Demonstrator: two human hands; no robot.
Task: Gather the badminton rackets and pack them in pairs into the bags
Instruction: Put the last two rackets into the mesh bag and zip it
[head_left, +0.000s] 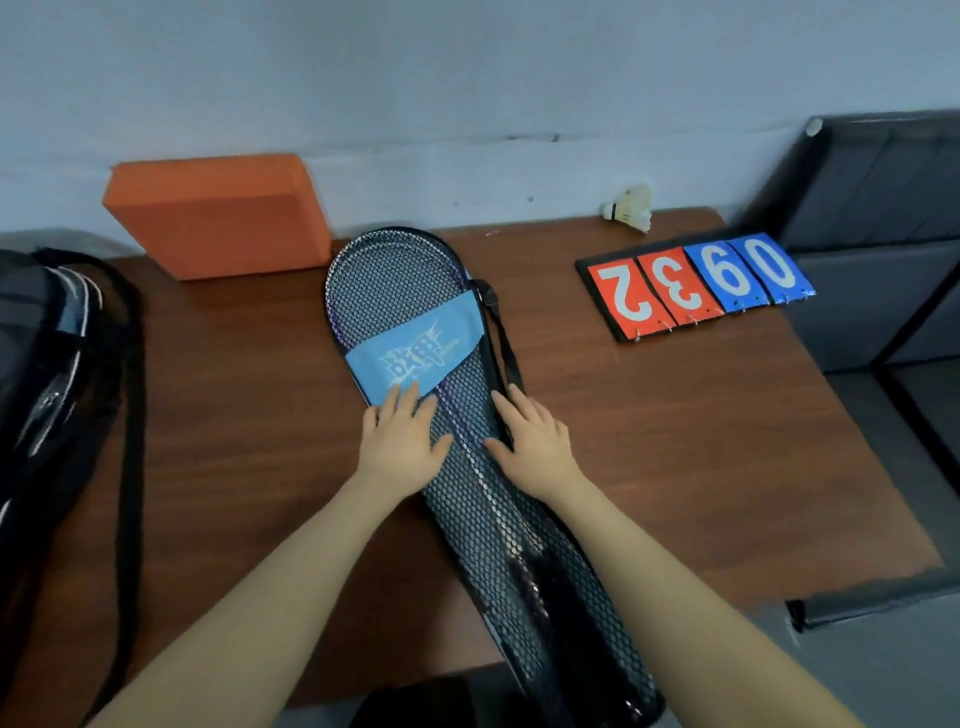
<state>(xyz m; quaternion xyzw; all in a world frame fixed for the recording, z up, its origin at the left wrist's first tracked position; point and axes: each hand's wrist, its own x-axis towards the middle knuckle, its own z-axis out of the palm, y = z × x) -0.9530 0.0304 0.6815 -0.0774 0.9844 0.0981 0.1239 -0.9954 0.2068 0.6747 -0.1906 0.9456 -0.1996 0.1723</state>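
Observation:
A black mesh racket bag (498, 499) with a light blue printed band lies diagonally on the brown table (234, 395), its round head end toward the wall. Rackets (387, 275) show through the mesh inside it, their purple frames and shafts visible. My left hand (402, 441) lies flat on the bag at the lower edge of the blue band, fingers straight. My right hand (530, 439) rests flat on the bag's right edge beside the black strap (501, 332). The bag's handle end hangs past the table's front edge.
An orange foam block (218, 213) leans at the wall behind the bag. A flip scoreboard (696, 283) reading 2, 3, 6, 0 lies at the right, a shuttlecock (631, 208) behind it. A large black sports bag (47, 364) sits at the left. Dark seating stands at right.

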